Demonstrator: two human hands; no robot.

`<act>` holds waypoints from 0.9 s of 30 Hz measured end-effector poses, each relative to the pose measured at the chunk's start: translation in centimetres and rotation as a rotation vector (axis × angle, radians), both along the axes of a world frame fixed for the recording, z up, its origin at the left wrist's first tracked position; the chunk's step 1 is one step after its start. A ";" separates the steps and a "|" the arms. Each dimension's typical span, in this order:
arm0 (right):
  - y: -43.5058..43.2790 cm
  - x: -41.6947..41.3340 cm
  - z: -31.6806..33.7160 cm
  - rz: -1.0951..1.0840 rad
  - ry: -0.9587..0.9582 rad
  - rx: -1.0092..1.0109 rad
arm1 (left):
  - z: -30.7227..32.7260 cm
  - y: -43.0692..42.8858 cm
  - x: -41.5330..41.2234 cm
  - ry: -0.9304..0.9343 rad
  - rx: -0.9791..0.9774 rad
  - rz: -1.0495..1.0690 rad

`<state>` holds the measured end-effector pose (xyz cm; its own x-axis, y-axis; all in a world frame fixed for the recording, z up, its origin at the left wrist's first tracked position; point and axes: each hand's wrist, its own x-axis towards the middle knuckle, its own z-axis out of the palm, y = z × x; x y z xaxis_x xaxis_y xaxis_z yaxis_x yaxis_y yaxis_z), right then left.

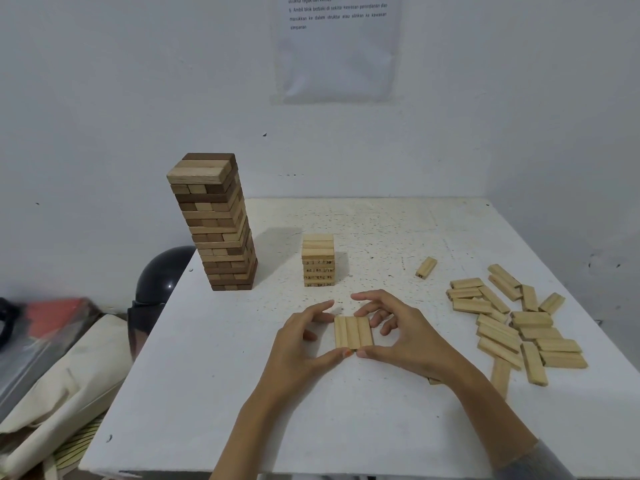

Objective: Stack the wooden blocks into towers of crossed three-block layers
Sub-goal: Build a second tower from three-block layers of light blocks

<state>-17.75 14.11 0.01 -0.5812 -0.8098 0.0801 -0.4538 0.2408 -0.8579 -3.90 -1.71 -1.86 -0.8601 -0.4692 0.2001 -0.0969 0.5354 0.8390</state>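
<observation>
Left hand [304,337], right hand [398,330] both pinch three-block layer [353,332], squaring it, mid desk [242,393]. Next, judged: lift level onto short tower [318,259], crossed.

A speckled white counter [381,427] lies before you against a pale wall [104,81]; a printed sheet [337,57] in a plastic sleeve hangs above it; to its left sit a dark helmet [162,275] and a cream cloth bag [69,375].
</observation>
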 end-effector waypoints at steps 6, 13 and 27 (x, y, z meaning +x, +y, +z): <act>-0.5 0.1 1.2 0.007 0.004 -0.051 | 0.8 -0.2 0.1 0.091 0.108 0.022; -1.9 -0.8 4.2 0.023 0.060 -0.116 | 3.5 -1.7 -0.5 0.178 0.024 0.010; -8.4 -5.0 7.5 -0.009 0.102 -0.150 | 6.0 -5.2 -5.0 0.300 0.122 0.147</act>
<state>-22.75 5.66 7.47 -0.5706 -0.7792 0.2592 -0.5392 0.1175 -0.8339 -8.86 -6.88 4.13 -0.6928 -0.6199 0.3684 0.0950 0.4280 0.8988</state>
